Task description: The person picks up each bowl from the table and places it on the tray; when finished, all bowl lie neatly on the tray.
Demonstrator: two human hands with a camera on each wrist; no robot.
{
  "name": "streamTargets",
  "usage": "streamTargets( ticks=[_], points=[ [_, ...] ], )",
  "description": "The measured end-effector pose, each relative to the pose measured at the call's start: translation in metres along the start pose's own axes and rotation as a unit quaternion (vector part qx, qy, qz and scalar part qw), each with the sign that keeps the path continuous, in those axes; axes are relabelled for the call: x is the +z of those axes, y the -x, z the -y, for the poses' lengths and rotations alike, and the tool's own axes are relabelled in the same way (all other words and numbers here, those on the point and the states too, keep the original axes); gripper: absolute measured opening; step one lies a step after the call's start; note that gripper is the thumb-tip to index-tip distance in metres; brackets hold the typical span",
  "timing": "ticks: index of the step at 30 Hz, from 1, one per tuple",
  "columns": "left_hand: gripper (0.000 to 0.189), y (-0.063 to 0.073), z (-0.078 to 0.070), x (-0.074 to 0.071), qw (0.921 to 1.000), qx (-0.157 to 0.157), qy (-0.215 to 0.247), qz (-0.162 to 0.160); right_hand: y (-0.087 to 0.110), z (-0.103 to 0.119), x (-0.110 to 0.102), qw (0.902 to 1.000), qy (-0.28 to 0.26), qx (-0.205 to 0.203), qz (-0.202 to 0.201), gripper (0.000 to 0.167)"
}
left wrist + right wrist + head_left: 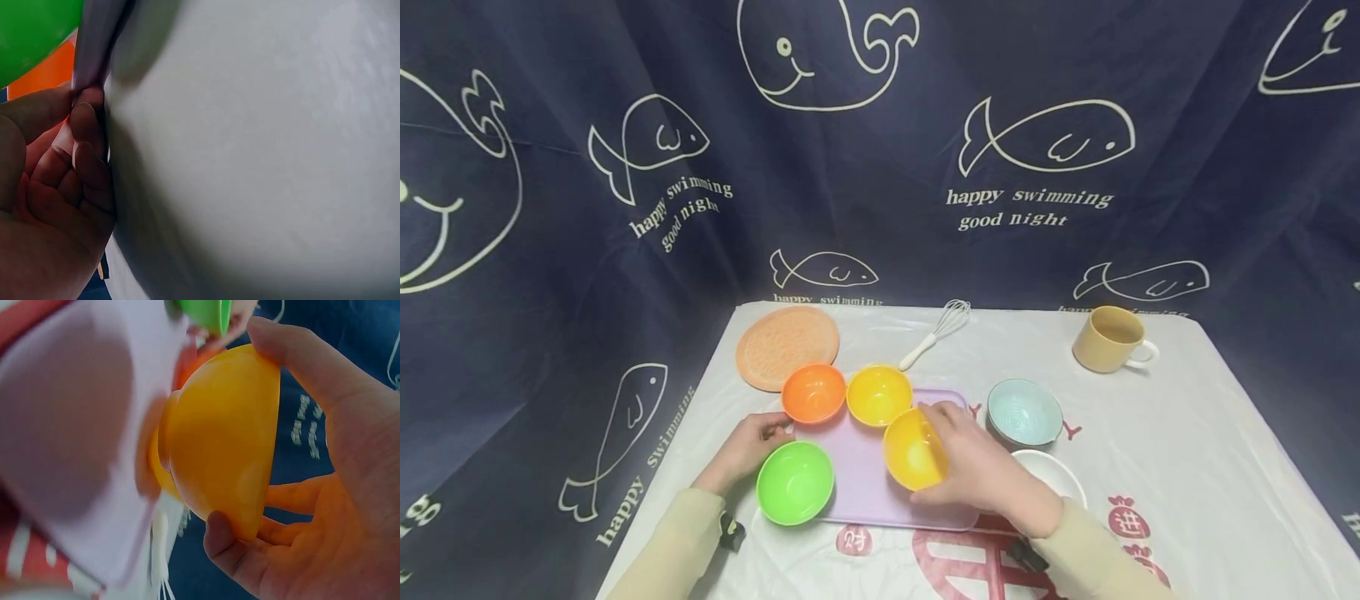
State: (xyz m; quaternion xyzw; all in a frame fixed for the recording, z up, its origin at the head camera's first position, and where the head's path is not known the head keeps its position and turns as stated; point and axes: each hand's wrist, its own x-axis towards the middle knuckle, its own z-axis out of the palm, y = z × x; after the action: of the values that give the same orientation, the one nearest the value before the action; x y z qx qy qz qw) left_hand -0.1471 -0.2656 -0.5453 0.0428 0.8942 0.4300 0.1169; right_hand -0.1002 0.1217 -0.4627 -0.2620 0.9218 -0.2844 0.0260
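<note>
My right hand [977, 462] holds a yellow bowl [908, 454] by its rim, above a flat light-purple board [865, 475]. In the right wrist view, this tilted bowl has a gap between its foot and the board. My left hand [748, 450] pinches the board's left edge, as the left wrist view shows. Near that hand are an orange bowl [814, 394] at the board's upper left corner and a green bowl [795, 483] at its lower left. A second yellow bowl [880, 395] stands at the board's far edge, beside the orange one.
Right of the board are a light-blue bowl [1024, 412] and a white dish [1052, 473], partly hidden by my right arm. Farther back lie a round orange mat [787, 346] and a whisk [936, 333]. A tan mug [1108, 340] stands at the back right.
</note>
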Motion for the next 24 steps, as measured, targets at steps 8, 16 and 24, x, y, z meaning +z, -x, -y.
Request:
streamTargets(
  ticks=[8, 16, 24],
  points=[
    [0.041, -0.002, -0.001, 0.000, 1.0000, 0.003, 0.009, -0.003, -0.011, 0.017, 0.033, 0.9990, 0.005, -0.026, 0.037, 0.121],
    [0.041, -0.002, -0.003, 0.001, 0.9999, 0.002, 0.015, -0.002, -0.014, 0.022, 0.052, 0.9981, -0.009, -0.035, 0.050, 0.123],
    [0.042, -0.001, -0.001, 0.001, 0.9999, 0.003, 0.012, -0.001, -0.015, 0.025, 0.059, 0.9971, -0.001, -0.048, 0.060, 0.125]
  ],
)
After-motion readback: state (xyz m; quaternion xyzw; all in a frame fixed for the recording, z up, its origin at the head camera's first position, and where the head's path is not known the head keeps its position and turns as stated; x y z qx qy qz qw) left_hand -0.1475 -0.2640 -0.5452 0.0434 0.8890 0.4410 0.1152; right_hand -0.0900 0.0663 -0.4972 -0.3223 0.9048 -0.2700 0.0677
